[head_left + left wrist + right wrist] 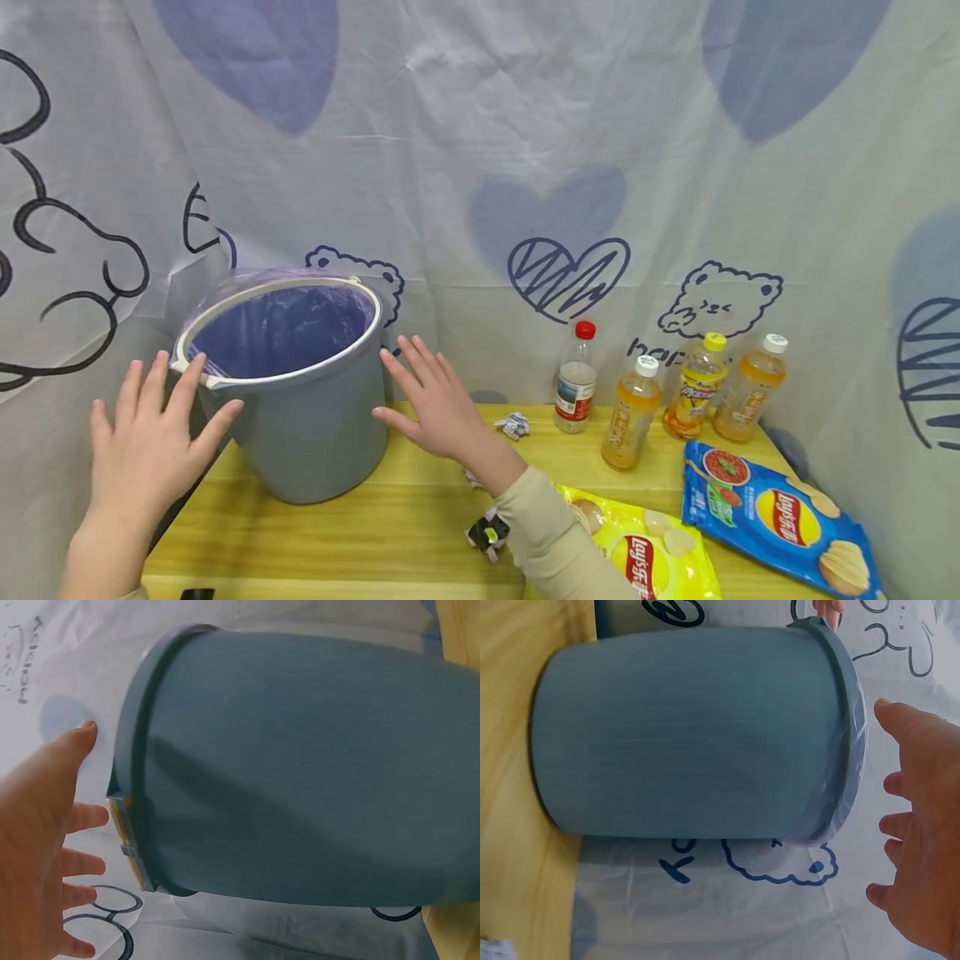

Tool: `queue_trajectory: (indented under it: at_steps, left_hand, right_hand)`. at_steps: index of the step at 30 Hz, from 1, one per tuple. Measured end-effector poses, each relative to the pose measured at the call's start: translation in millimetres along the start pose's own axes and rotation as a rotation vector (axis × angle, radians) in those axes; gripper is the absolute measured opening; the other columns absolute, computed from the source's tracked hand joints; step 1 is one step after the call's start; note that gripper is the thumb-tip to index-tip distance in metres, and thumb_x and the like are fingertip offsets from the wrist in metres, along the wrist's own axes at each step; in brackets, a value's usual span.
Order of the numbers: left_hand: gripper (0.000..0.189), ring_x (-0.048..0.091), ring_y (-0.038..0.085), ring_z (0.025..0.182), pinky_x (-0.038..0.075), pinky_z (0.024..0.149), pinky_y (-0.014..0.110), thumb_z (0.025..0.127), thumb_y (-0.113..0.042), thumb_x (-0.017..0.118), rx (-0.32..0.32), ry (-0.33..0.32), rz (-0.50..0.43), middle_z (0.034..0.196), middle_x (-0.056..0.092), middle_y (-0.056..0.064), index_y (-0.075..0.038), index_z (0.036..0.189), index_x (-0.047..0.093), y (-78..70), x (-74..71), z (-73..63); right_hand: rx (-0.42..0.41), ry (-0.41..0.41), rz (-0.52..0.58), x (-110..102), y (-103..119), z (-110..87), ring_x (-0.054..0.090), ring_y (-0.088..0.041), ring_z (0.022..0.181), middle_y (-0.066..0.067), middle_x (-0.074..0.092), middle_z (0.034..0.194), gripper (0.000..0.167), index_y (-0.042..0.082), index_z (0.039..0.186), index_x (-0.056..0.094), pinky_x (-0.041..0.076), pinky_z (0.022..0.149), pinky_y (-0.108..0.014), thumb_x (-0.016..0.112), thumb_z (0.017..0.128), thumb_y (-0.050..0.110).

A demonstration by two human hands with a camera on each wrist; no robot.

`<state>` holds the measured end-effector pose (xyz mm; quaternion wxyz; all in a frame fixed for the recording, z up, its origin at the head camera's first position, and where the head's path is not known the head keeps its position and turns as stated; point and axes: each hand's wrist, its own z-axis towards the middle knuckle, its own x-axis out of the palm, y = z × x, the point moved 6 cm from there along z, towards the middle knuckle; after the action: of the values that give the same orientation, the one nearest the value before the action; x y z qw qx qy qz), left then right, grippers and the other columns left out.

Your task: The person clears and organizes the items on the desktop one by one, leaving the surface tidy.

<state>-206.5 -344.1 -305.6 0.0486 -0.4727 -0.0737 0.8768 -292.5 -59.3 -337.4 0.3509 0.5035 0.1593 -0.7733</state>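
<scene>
A grey-blue trash bin [315, 442] with a white rim ring stands at the left of the wooden table. A thin purple bag [285, 329] lines its inside, and some of it hangs over the back of the rim. My left hand [146, 442] is held with fingers spread at the bin's left front rim; in the left wrist view a gap shows between the fingertips and the rim. On the other side my right hand [435, 408] hovers with spread fingers, apart from the bin in the right wrist view. Neither hand holds anything.
Right of the bin lie crumpled paper [513, 426] and a small black-and-white crumpled piece [487, 533]. A red-capped bottle [576, 383] and several orange-drink bottles [632, 417] stand at the back right. Yellow [667, 542] and blue [783, 521] chip bags lie in front. A printed curtain [450, 167] encloses the table.
</scene>
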Motion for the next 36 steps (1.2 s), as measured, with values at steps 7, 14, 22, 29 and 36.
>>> queue_trajectory:
  at_steps: [7,14,22,29,36]
  left_hand:
    - [0.076,0.0,0.044,0.151,0.003,0.106,0.08,0.097,-0.06,0.042,0.041,0.082,0.011,0.159,0.016,0.03,-0.02,0.157,0.019,3.5,2.6,28.7]
    - [0.077,0.002,0.046,0.149,0.004,0.107,0.079,0.098,-0.061,0.038,0.052,0.151,-0.017,0.16,0.012,0.029,-0.018,0.158,0.016,15.5,6.3,54.0]
    - [0.079,0.0,0.049,0.149,0.004,0.106,0.079,0.098,-0.062,0.035,0.055,0.254,-0.042,0.158,0.01,0.032,-0.014,0.157,0.016,26.6,12.8,79.8]
    - [0.081,-0.007,0.051,0.147,0.002,0.103,0.081,0.098,-0.063,0.029,0.028,0.392,-0.085,0.158,0.002,0.035,-0.011,0.158,0.01,35.3,23.0,96.1]
    - [0.08,-0.012,0.052,0.146,0.001,0.102,0.082,0.1,-0.061,0.026,0.011,0.498,-0.122,0.157,-0.006,0.034,-0.011,0.157,0.001,42.4,29.6,93.7]
  right_hand:
    - [0.048,0.06,0.037,-6,-7,41.7,0.004,-0.024,0.154,-0.006,0.009,0.166,0.075,0.022,0.158,0.013,0.017,0.124,-0.049,0.039,0.098,0.059]
    - [0.104,0.111,0.13,-5,-15,77.3,0.0,-0.024,0.154,-0.008,0.006,0.166,0.073,0.02,0.158,0.014,0.015,0.124,-0.05,0.036,0.1,0.057]
    - [0.123,0.149,0.109,-2,-18,106.2,0.003,-0.025,0.154,-0.008,0.006,0.166,0.075,0.019,0.158,0.013,0.016,0.123,-0.052,0.029,0.099,0.062]
    - [0.145,0.197,0.129,5,-17,117.8,0.003,-0.025,0.155,-0.009,0.008,0.166,0.077,0.019,0.158,0.013,0.016,0.123,-0.052,0.026,0.099,0.065]
    - [0.169,0.241,0.191,16,-12,121.1,0.001,-0.023,0.155,-0.007,0.005,0.166,0.08,0.017,0.158,0.01,0.014,0.124,-0.051,0.026,0.097,0.067]
